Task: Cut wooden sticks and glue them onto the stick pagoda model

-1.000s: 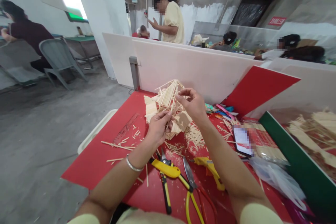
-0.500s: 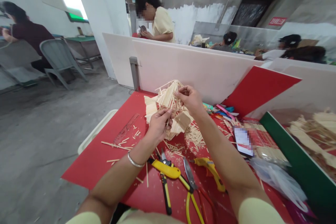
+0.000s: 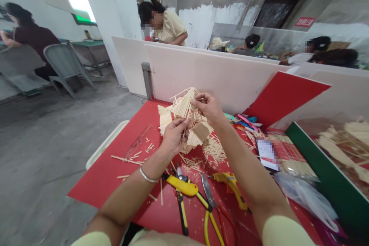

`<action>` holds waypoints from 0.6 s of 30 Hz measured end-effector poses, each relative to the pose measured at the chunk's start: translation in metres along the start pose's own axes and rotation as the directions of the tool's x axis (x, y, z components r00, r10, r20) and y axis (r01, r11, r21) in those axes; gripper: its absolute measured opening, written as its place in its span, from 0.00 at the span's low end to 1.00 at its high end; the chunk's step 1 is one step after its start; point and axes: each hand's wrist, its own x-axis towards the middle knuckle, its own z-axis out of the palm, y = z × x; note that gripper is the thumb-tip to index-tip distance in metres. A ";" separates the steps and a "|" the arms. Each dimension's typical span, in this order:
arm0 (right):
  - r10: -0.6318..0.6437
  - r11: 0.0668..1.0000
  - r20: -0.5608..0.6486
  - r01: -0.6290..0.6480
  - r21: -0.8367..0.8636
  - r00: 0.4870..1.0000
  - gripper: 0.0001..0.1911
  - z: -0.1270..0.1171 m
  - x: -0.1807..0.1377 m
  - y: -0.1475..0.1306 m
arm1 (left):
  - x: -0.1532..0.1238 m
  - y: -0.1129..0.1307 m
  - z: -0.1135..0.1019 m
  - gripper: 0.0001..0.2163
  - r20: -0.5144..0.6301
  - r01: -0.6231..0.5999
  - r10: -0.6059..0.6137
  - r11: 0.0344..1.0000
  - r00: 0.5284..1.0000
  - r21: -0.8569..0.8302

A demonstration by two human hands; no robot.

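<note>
Your red tabletop (image 3: 115, 169) stands on a grey concrete floor (image 3: 43, 142), with a white partition board (image 3: 201, 73) along its far side. At the upper left, one grey plastic chair (image 3: 65, 61) stands beside one seated person in a dark top (image 3: 31, 38). At upper centre, one person in a pale yellow shirt (image 3: 170, 29) leans over.

Mid-frame, your left hand (image 3: 174, 138) has its fingers closed on the lower part of the one pale model of thin wooden sticks (image 3: 184, 103). Your right hand (image 3: 209, 107) pinches the model's top, holding it just above the tabletop's far end.

Three yellow tools lie at lower centre: yellow-handled snips (image 3: 181, 184), yellow-handled pliers (image 3: 211, 219) and a yellow glue gun (image 3: 230, 182).
</note>
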 end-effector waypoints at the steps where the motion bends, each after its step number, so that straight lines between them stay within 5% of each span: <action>1: -0.001 1.000 0.002 0.001 0.001 1.000 0.21 0.000 0.000 0.000 | 0.000 0.000 -0.001 0.16 0.001 0.001 -0.001 1.000 1.000 -0.001; 18: -0.018 1.000 0.013 0.018 0.008 1.000 0.20 0.000 0.002 0.002 | 0.005 -0.004 -0.005 0.16 0.011 0.019 -0.019 1.000 1.000 0.004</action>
